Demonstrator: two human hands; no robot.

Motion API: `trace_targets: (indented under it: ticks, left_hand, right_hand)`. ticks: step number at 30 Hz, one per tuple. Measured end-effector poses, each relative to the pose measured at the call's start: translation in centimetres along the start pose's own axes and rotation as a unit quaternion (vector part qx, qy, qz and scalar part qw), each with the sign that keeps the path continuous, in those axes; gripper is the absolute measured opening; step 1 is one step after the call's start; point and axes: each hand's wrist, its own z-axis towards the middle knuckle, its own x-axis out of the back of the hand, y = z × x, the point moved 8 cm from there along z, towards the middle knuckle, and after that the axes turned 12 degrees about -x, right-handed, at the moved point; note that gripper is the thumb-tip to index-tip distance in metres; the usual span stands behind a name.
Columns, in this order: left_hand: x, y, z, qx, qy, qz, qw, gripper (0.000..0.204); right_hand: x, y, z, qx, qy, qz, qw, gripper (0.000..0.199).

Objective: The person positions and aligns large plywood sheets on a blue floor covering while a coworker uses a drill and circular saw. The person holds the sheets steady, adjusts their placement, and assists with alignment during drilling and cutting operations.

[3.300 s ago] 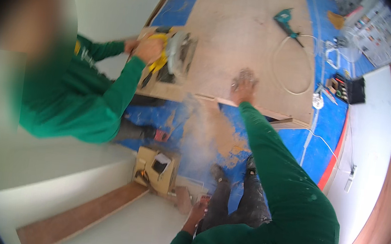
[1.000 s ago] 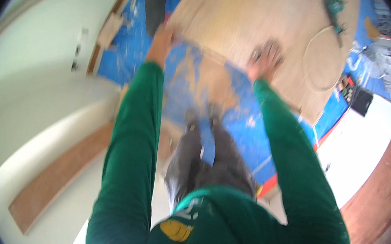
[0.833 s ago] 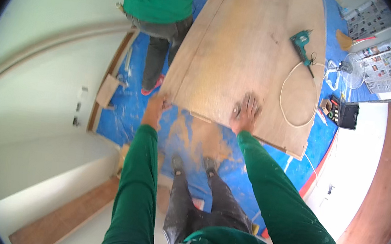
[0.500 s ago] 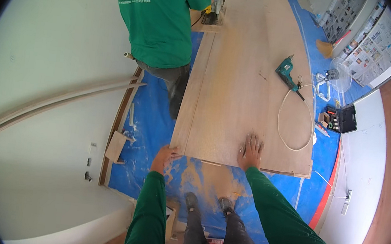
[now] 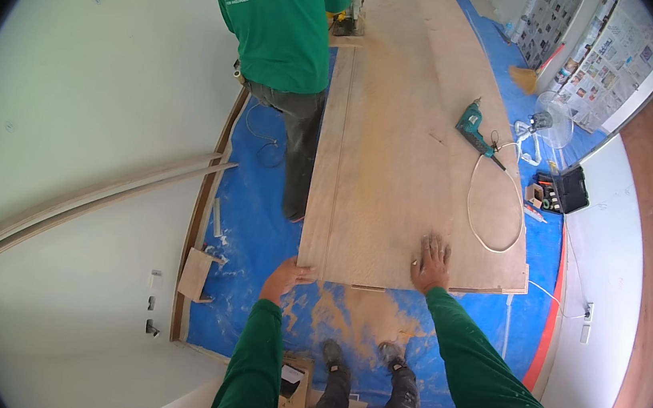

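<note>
A large plywood sheet [image 5: 402, 172] stretches away in front of me, dusted with sawdust. A thin line runs along its left side, marking off a narrow plywood strip [image 5: 320, 203]. My left hand [image 5: 286, 278] is closed on the near end of this strip at the left corner. My right hand [image 5: 431, 264] lies open, palm down and dusty, on the sheet near its front edge. At the far left end of the line, a co-worker in a green shirt [image 5: 277, 37] is at a circular saw [image 5: 349, 23], which sits on a small piece of board.
A teal corded drill [image 5: 476, 131] lies on the sheet at right, its white cable looped. Blue floor covering [image 5: 248, 219] has sawdust on it. Long wooden strips [image 5: 101, 198] lean at left. A fan [image 5: 549, 121] and open toolbox [image 5: 561, 190] stand at right; a cardboard box [image 5: 295, 394] is near my feet.
My view has shifted slightly, so the sheet sits lower in the picture. Both hands keep their places on the wood. A cord on the floor behind the co-worker now shows.
</note>
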Motion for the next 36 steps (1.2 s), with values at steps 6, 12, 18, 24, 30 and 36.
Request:
trace_targets:
  ticks: [6,12,18,24,30,36]
  left_hand:
    - [0.3,0.7,1.1,0.034,0.051,-0.012,0.998,0.063]
    - [1.7,0.2,3.5,-0.014,0.073,0.055,0.996,0.056]
    - [2.1,-1.0,4.3,-0.028,0.05,-0.045,0.997,0.052]
    - [1.9,-0.8,4.5,-0.056,0.098,0.0,0.994,0.053]
    - [1.3,0.4,3.5,-0.032,0.148,0.085,0.985,0.06]
    - [0.9,1.3,3.1,-0.021,0.131,0.08,0.988,0.064]
  right_hand:
    - [-0.3,0.5,0.0,-0.01,-0.008,-0.016,1.0,0.067]
    - [-0.2,0.3,0.1,-0.012,-0.015,-0.015,1.0,0.066]
    - [0.2,-0.2,0.2,-0.008,-0.002,-0.005,1.0,0.066]
    - [0.2,-0.2,0.2,-0.005,-0.004,-0.008,1.0,0.066]
    - [0.3,-0.2,0.2,-0.001,0.002,-0.003,1.0,0.065]
    - [0.5,-0.3,0.2,0.001,0.007,0.002,1.0,0.065]
